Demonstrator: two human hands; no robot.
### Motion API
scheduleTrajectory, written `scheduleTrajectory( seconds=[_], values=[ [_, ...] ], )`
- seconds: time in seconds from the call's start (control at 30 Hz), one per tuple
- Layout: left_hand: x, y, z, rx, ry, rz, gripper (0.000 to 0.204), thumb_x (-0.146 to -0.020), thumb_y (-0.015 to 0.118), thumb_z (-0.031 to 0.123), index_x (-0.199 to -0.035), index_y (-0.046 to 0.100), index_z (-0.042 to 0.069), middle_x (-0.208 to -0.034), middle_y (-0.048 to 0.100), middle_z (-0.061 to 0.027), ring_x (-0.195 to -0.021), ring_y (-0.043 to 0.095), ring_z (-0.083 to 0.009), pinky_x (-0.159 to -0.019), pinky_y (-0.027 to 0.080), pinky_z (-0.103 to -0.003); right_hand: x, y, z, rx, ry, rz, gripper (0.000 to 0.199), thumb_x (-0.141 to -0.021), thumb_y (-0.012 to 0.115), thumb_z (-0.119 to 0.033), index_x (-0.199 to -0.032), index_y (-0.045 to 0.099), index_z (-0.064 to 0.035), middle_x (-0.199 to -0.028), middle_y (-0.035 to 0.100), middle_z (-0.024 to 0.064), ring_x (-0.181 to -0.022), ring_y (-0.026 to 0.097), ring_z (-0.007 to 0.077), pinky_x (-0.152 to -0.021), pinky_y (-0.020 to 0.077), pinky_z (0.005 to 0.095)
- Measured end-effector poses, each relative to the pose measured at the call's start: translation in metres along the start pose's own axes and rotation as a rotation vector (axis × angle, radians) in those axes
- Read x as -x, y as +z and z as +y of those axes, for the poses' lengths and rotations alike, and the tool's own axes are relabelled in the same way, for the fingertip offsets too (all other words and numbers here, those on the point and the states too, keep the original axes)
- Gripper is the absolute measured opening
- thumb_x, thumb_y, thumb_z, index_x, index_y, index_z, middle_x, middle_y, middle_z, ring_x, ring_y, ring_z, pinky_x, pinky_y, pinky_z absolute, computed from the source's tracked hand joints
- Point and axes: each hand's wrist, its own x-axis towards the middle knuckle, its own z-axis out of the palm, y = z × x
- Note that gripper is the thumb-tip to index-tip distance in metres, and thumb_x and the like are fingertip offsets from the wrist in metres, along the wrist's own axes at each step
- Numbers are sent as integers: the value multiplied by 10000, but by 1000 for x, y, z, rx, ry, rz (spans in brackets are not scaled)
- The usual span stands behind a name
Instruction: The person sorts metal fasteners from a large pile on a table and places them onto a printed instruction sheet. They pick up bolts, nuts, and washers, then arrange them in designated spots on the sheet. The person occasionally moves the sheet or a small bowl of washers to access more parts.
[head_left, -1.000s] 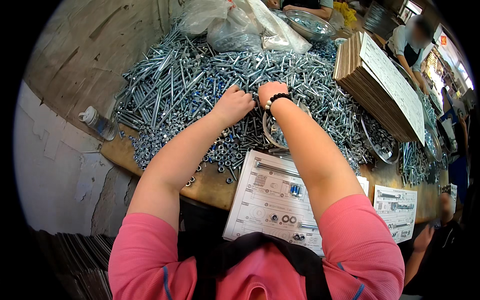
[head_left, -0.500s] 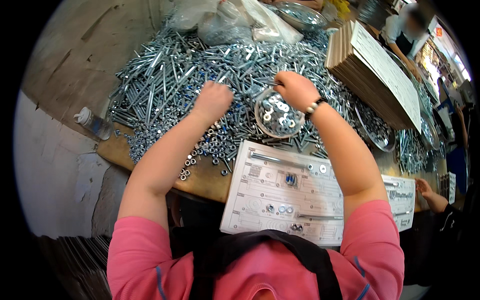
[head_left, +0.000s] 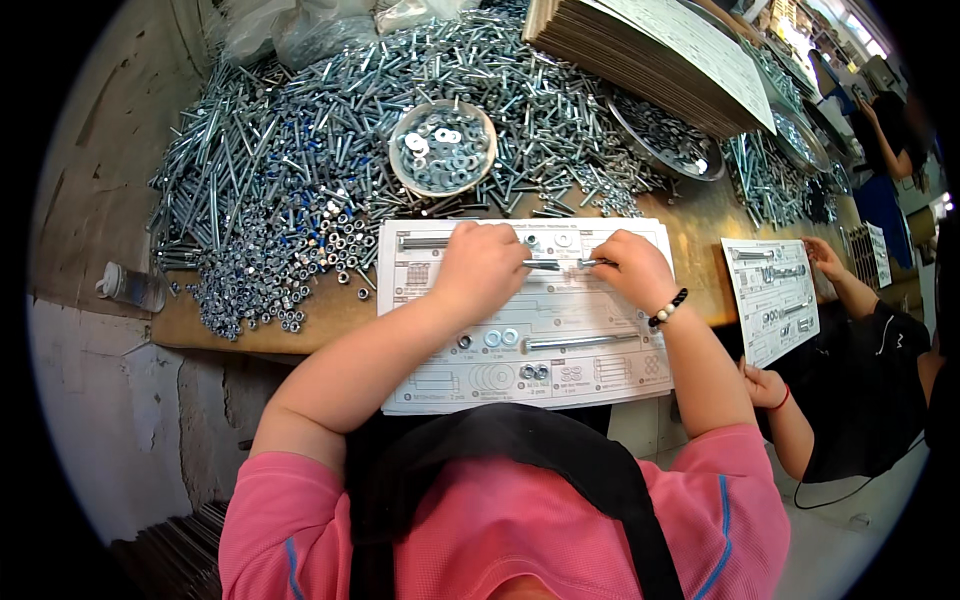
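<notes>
Hands above a diagram sheet [head_left: 565, 312], whose centre serves as the dial. At 10 o'clock on the paper, a long bolt [head_left: 420, 243] runs partly behind the left hand; a brushed knuckle could roll it out of line. At 11 o'clock, the left hand [head_left: 483, 262] appears pinched on a silvery bolt [head_left: 543, 265]; a loosened fingertip grip could drop it among the laid-out pieces. At 8 o'clock, two flat washers [head_left: 500, 338] lie loose, and a dragging left wrist could displace them. At 6 o'clock, paired hex nuts [head_left: 534, 372] might slide if the paper were tugged. At 2 o'clock, the right hand [head_left: 632, 268] appears pinched on a darker bolt [head_left: 600, 262]; how many pieces it grips cannot be told, so a miscount is possible.

Compared with half a second earlier: the left hand has come from the bolt heap [head_left: 300, 120], at 10 o'clock, to the sheet; at 11 o'clock, the washer bowl [head_left: 492, 150] now stands clear of the right hand, which is likewise over the sheet; at 3 o'clock, a co-worker's sheet [head_left: 770, 310] is now raised and tilted.
</notes>
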Motion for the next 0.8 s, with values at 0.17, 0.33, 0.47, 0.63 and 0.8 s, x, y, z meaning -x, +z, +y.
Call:
scheduleTrajectory(
  seconds=[0.17, 0.33, 0.47, 0.63, 0.8],
  values=[
    [-3, 30, 16, -149, 11, -89, 82, -730, 621, 193, -750, 649, 119, -763, 563, -16, -772, 548, -196, -768, 372, -366, 9, 19, 8, 58, -76, 180, 99, -691, 665, -164, -761, 636, -100, -757, 557, 40, -758, 544, 237, -669, 453, 352],
    [-6, 21, 16, -9, -8, -83, 113, -749, 624, 191, -809, 632, 95, -808, 556, -41, -781, 547, -221, -743, 406, -359, 15, 7, 17, 62, -77, 242, 110, -704, 660, -172, -798, 666, -114, -742, 559, 41, -760, 544, 237, -673, 455, 346],
    [-20, -8, 25, 221, -131, -124, 102, -745, 627, 147, -788, 595, 61, -785, 550, -78, -768, 555, -258, -683, 448, -360, 22, -7, 21, -21, 30, 200, 117, -714, 658, -179, -806, 667, -107, -743, 565, 47, -764, 548, 243, -680, 453, 350],
    [-30, -2, 42, -76, 63, -255, 97, -735, 628, 138, -764, 580, 59, -767, 552, -91, -753, 566, -269, -669, 457, -365, 20, -11, 4, -46, 50, 151, 108, -712, 659, -175, -794, 659, -103, -753, 569, 47, -764, 551, 250, -684, 452, 353],
    [-44, 2, 39, 65, -103, -218, 127, -733, 641, 150, -772, 577, 47, -762, 556, -101, -743, 566, -270, -657, 456, -363, 17, -1, 11, -5, -27, 214, 100, -704, 667, -175, -778, 657, -109, -762, 563, 45, -781, 544, 251, -687, 448, 355]
  ],
)
